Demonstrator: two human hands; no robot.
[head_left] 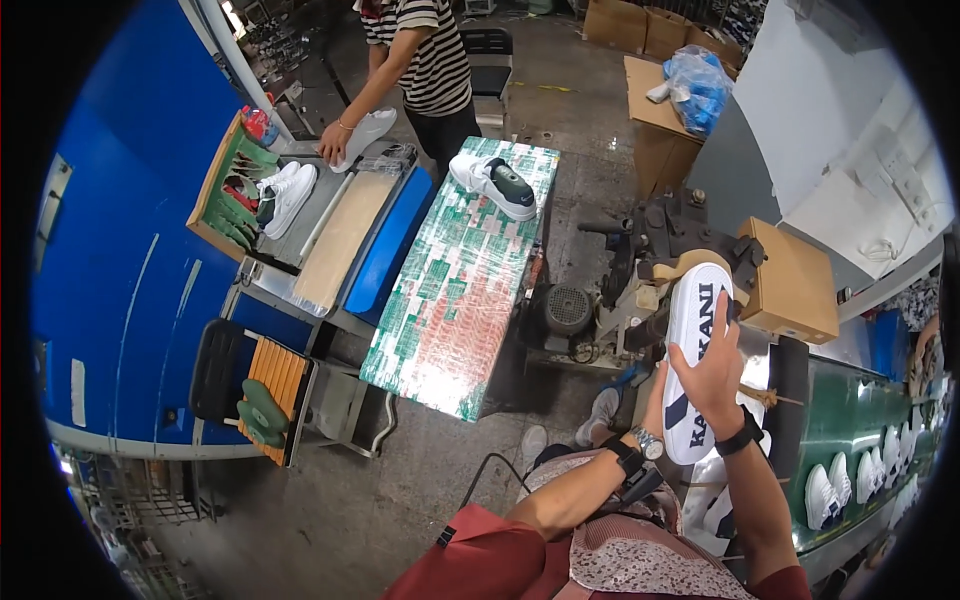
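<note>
A white shoe (684, 425) is held up with its sole towards me; the sole carries large dark lettering and dark patches. My right hand (712, 372) is closed round its right side, thumb lying across the sole. My left hand (655, 405) grips the shoe's left edge lower down, its fingers mostly hidden behind the shoe. The toe end is up by the tan belt (685, 264) of a grey machine (655, 235); I cannot tell whether they touch.
A motor (567, 310) sits below the machine, beside a cardboard box (795, 280). On the patterned table (450, 310) lies a white-and-green shoe (497, 184). A person (425, 60) handles another white shoe (365, 138). Several white shoes line the green conveyor (850, 435).
</note>
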